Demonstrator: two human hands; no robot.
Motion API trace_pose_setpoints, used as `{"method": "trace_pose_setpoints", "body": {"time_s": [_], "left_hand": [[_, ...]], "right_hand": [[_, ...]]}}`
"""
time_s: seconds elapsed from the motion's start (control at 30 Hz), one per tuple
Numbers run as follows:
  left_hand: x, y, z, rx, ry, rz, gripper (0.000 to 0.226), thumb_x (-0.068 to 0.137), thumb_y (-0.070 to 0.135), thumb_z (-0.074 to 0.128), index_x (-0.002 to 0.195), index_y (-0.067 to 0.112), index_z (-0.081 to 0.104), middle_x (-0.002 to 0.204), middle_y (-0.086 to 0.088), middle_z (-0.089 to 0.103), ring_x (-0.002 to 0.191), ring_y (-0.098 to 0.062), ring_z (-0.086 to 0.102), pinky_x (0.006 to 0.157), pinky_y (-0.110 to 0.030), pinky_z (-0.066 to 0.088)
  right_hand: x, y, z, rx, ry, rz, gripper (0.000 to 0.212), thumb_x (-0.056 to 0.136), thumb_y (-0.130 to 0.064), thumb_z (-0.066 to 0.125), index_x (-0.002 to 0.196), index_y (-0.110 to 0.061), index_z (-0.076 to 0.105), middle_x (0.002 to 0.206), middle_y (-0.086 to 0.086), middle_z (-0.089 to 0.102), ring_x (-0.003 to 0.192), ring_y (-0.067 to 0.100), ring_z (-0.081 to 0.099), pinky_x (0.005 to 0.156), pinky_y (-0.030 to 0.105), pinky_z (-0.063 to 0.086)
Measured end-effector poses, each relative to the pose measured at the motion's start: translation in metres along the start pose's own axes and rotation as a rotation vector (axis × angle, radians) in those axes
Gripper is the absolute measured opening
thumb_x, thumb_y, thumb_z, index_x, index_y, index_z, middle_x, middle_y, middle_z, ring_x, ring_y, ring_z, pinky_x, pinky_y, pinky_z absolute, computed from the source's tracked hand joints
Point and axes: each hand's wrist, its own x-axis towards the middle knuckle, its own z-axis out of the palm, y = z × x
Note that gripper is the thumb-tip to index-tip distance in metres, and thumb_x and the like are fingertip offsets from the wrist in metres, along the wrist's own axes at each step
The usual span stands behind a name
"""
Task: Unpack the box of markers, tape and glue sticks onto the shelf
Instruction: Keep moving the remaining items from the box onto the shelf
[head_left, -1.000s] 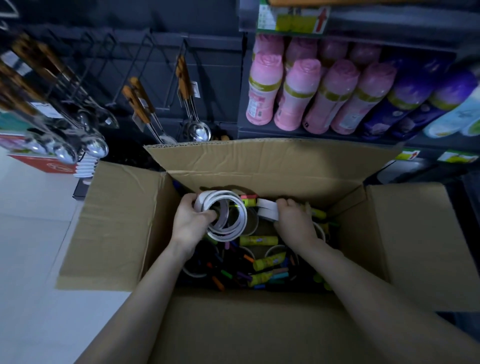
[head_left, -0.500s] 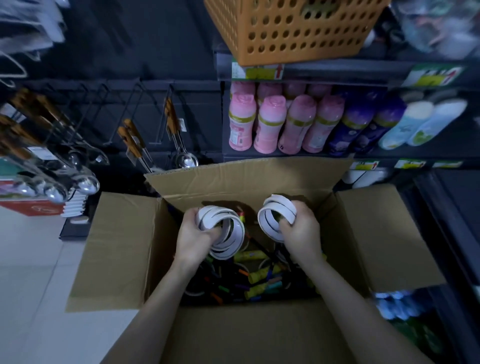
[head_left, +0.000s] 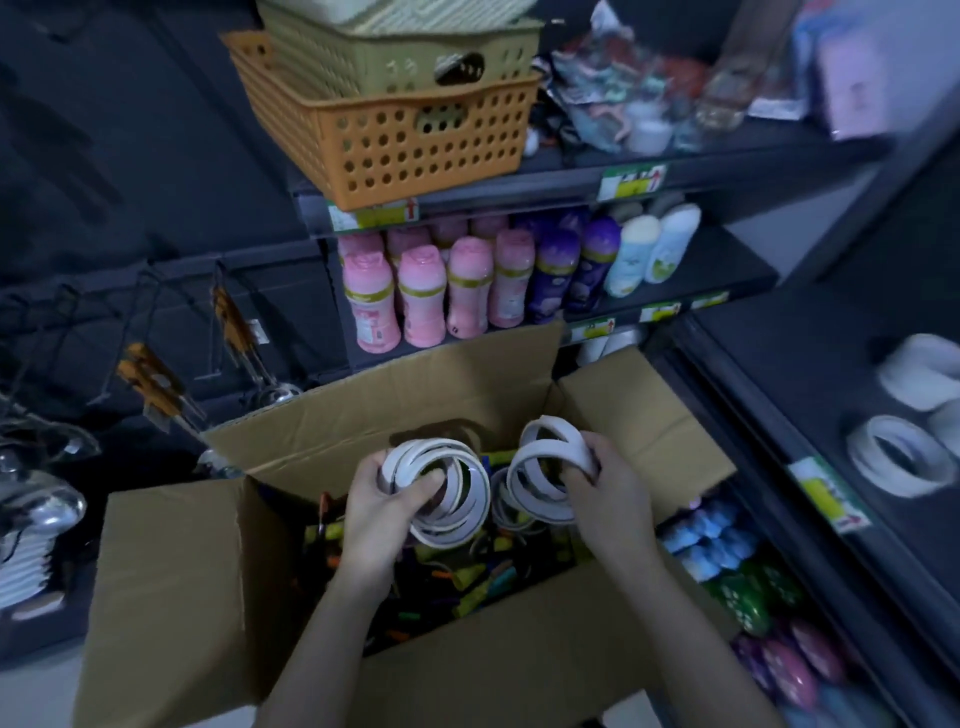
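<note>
An open cardboard box (head_left: 166, 597) stands before me, holding coloured markers (head_left: 467, 577) and more tape. My left hand (head_left: 376, 514) grips a bunch of several white tape rolls (head_left: 457, 504), thumb hooked through their holes, above the box. My right hand (head_left: 608, 493) holds another bunch of white tape rolls (head_left: 540, 467) beside it. On the dark shelf (head_left: 779, 395) to the right lie white tape rolls (head_left: 893, 457). No glue sticks can be told apart.
Pink, purple and white bottles (head_left: 467, 286) fill the shelf behind the box. Orange and beige baskets (head_left: 395, 119) sit on the shelf above. Ladles and utensils (head_left: 156, 384) hang at left. Coloured packets (head_left: 753, 587) fill the lower right shelf.
Both hands have lifted their tape bunches up out of the box. My view has swung up and right, bringing the right shelf with tape rolls into sight.
</note>
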Motion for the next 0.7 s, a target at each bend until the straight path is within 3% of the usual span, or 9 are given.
{"method": "trace_pose_setpoints", "body": {"time_s": [0.17,0.23,0.37,0.5,0.6,0.7], "left_hand": [[-0.009,0.013,0.028,-0.051,-0.109,0.040,0.034,0.077,0.007,0.074,0.106,0.008,0.056,0.095,-0.013,0.068,0.076,-0.027,0.066,0.062,-0.031,0.051],[-0.013,0.022,0.044,-0.048,-0.143,0.070,0.031,0.077,0.005,0.074,0.103,0.008,0.057,0.094,-0.012,0.066,0.083,-0.025,0.066,0.069,-0.031,0.051],[-0.027,0.039,0.084,-0.020,-0.209,0.146,0.027,0.077,0.005,0.074,0.097,0.011,0.057,0.082,-0.004,0.061,0.072,-0.018,0.059,0.065,-0.029,0.045],[-0.042,0.047,0.126,0.026,-0.275,0.170,0.027,0.078,0.011,0.074,0.100,0.015,0.058,0.081,-0.003,0.061,0.071,-0.019,0.059,0.067,-0.035,0.047],[-0.057,0.050,0.164,0.057,-0.336,0.180,0.028,0.079,0.013,0.073,0.102,0.016,0.058,0.081,-0.004,0.061,0.070,-0.020,0.060,0.066,-0.037,0.048],[-0.073,0.052,0.203,0.072,-0.390,0.192,0.028,0.080,0.012,0.073,0.102,0.016,0.058,0.085,-0.004,0.063,0.070,-0.017,0.063,0.060,-0.032,0.049]], "right_hand": [[-0.006,0.002,-0.041,0.064,0.070,0.010,0.017,0.094,-0.010,0.050,0.095,-0.023,0.060,0.070,0.003,0.052,0.053,0.012,0.038,0.047,0.021,0.029],[-0.010,0.003,-0.058,0.078,0.099,0.020,0.017,0.093,-0.009,0.049,0.094,-0.020,0.061,0.073,0.006,0.055,0.055,0.014,0.040,0.049,0.024,0.030],[-0.015,0.012,-0.095,0.125,0.146,0.040,0.021,0.092,-0.005,0.047,0.097,-0.020,0.062,0.080,0.008,0.060,0.061,0.022,0.048,0.054,0.030,0.035],[-0.019,0.028,-0.135,0.175,0.204,0.064,0.024,0.093,-0.007,0.048,0.103,-0.024,0.061,0.080,0.000,0.062,0.060,0.013,0.051,0.054,0.025,0.039],[-0.022,0.047,-0.172,0.239,0.271,0.091,0.021,0.091,-0.008,0.050,0.096,-0.023,0.064,0.082,0.007,0.064,0.069,0.025,0.055,0.061,0.034,0.044],[-0.023,0.070,-0.206,0.290,0.344,0.114,0.021,0.091,-0.007,0.051,0.096,-0.023,0.064,0.084,0.001,0.066,0.078,0.017,0.061,0.065,0.024,0.046]]}}
